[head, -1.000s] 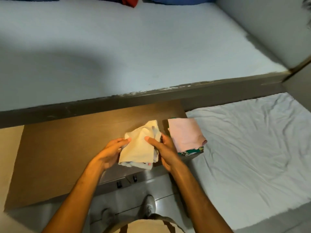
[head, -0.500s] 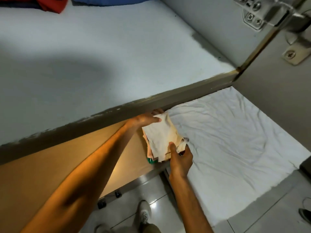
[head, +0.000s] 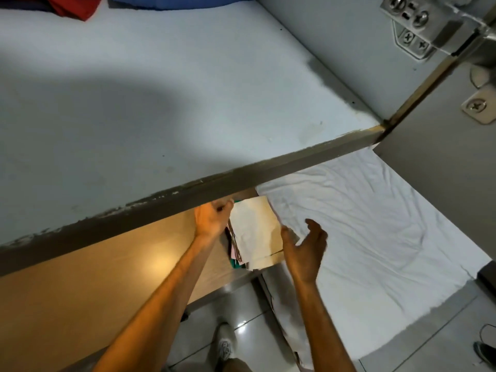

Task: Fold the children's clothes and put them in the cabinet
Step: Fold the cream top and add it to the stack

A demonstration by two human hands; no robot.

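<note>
A stack of folded children's clothes lies at the right end of the brown wooden surface. A cream garment is on top, and pink and green pieces show underneath. My left hand is curled on the stack's far left edge, its fingertips partly hidden under the cabinet shelf's front edge. My right hand hovers just right of the stack, fingers spread, holding nothing. The grey-blue cabinet shelf fills the upper view.
Red clothing and blue clothing lie at the back of the shelf. The open cabinet door with its metal hinge stands at the right. A wrinkled white sheet lies right of the stack, and tiled floor and my shoe are below.
The cream garment went from both hands onto the pink-topped stack. My right hand let go and drew back to the right, while my left hand slid to the stack's left edge.
</note>
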